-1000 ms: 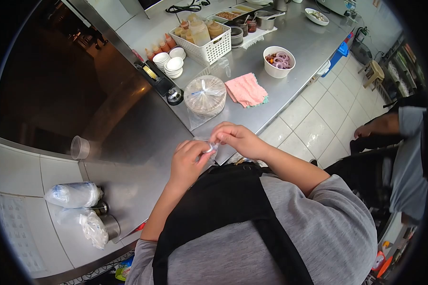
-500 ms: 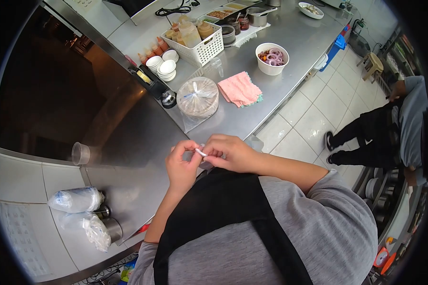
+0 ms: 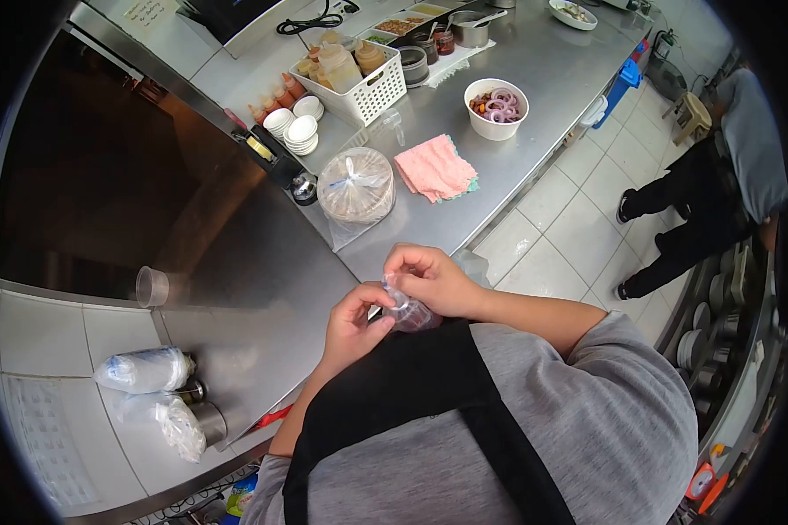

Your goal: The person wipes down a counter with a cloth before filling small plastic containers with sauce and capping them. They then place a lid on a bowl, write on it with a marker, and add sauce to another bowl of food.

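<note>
Both hands are close to my apron, at the counter's near corner. My right hand (image 3: 436,282) pinches the gathered top of a small clear plastic bag (image 3: 413,315), whose lower part looks dark reddish. On the other side, my left hand (image 3: 355,320) has its fingers closed at the bag's neck. What the bag contains cannot be made out. Beyond my hands, a round stack of flat brown pieces in a knotted clear bag (image 3: 356,185) rests on the steel counter. Beside it lies a pink cloth (image 3: 436,168).
A white bowl with onion rings (image 3: 496,109) stands near the counter edge. Behind are a white basket of squeeze bottles (image 3: 378,98), stacked small white cups (image 3: 301,133) and a call bell (image 3: 304,187). Wrapped cups (image 3: 146,369) lie at left. Another person (image 3: 718,166) stands at right.
My hands have shifted slightly right, and the right one has risen above the left. The clear bag now shows below the fingers. At right, the other person has moved.
</note>
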The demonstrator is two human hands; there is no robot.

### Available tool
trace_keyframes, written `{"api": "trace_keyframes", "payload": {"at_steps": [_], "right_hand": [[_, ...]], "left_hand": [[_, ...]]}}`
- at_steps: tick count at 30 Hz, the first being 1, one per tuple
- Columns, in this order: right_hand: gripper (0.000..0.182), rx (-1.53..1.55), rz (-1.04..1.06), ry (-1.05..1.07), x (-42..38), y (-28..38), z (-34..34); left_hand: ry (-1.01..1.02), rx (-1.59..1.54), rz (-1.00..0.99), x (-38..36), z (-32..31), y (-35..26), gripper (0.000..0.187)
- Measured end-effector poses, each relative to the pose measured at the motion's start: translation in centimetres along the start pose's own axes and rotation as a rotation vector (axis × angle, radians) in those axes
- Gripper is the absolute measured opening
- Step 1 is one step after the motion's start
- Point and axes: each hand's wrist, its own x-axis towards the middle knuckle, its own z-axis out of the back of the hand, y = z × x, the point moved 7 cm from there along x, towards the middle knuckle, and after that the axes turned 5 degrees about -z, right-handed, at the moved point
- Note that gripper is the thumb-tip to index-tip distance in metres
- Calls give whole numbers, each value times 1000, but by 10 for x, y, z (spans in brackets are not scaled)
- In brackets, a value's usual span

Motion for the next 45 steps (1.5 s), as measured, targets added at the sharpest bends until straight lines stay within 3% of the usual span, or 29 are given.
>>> {"api": "trace_keyframes", "payload": {"at_steps": [1,3,6,9,10,12,13,14,15,16,17,19,20,22,23,25,27,29,33,35,40,45], "right_hand": [[4,2,-1,1,2,4,-2],[6,-466,246,-15,1,33,-11],[10,-519,341,64,3,68,-27],[7,-674,481,208,10,81,-29],[15,-832,600,162,15,86,-15],[22,-1075,711,-315,33,119,46],[35,-1035,215,-526,52,120,104],[42,-1203,601,-692,68,124,178],[47,-1179,446,-982,59,132,227],[58,-1454,474,-1197,50,137,270],[68,-1541,341,-1322,45,126,316],[68,-1383,6,-1508,39,96,397],[68,-1385,14,-1506,41,100,394],[48,-320,-250,-1190,46,59,407],[48,-325,-242,-1192,51,57,404],[40,-132,28,-1216,61,46,401],[42,-96,44,-1154,76,44,401],[41,-206,81,-1177,92,59,395],[35,-351,15,-1178,127,83,422],[34,-389,-23,-1165,140,91,443],[25,-182,132,-1010,181,107,498],[25,-220,74,-942,217,140,515]], "left_hand": [[-1,1,2,0,0,4,15],[-107,18,60,-1,6,18,15],[-207,133,195,0,5,15,14],[-283,292,87,-2,11,8,13],[-290,292,87,-3,16,10,13],[-458,396,69,-12,50,16,16],[-511,478,47,-18,68,19,17],[-565,560,25,-25,88,23,18],[-619,650,51,-36,110,31,17],[-672,740,78,-49,132,38,17],[-683,736,72,-58,148,47,17],[-841,807,64,-82,180,56,16],[-846,804,58,-89,188,60,16],[-955,910,106,-105,204,66,16],[-957,904,99,-108,206,73,16],[-943,958,107,-113,212,82,17],[-869,955,133,-108,208,80,16],[-763,1078,27,-100,193,80,33],[-772,1232,78,-99,155,72,54],[-898,1290,22,-111,143,76,62],[-915,1393,2,-60,86,86,60],[-913,1453,100,-19,67,115,57]]}}
